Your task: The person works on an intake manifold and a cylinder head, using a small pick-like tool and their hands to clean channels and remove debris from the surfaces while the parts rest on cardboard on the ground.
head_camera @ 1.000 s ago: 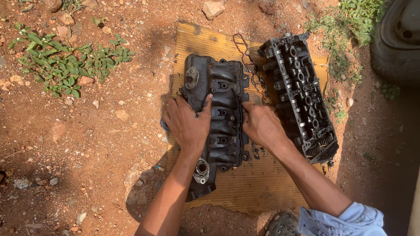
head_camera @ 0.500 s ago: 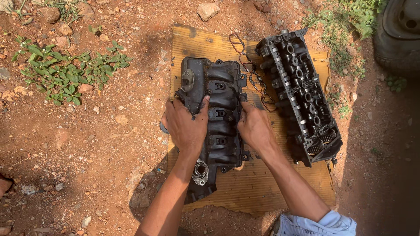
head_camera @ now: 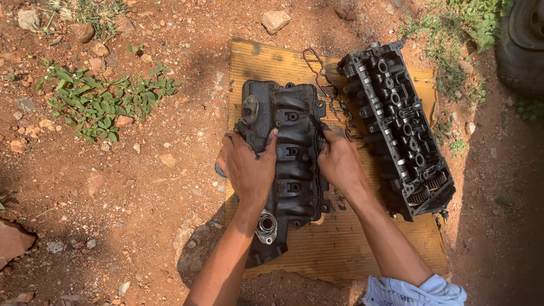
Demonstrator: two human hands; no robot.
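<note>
**Both hands on the black engine cover**

The black engine cover [head_camera: 289, 164] lies lengthwise on a sheet of cardboard [head_camera: 340, 249], its near end reaching the sheet's front edge. The left hand [head_camera: 247, 170] lies spread over the cover's left rim, fingers gripping it; the right hand [head_camera: 339, 161] clasps the right rim. A thin gasket [head_camera: 328, 85] lies between the cover and a cylinder head [head_camera: 399, 124] — that head runs to the cardboard's right edge. Red dirt ground [head_camera: 124, 198] lies open to the left; a tyre [head_camera: 524, 39] stands far right.
</note>
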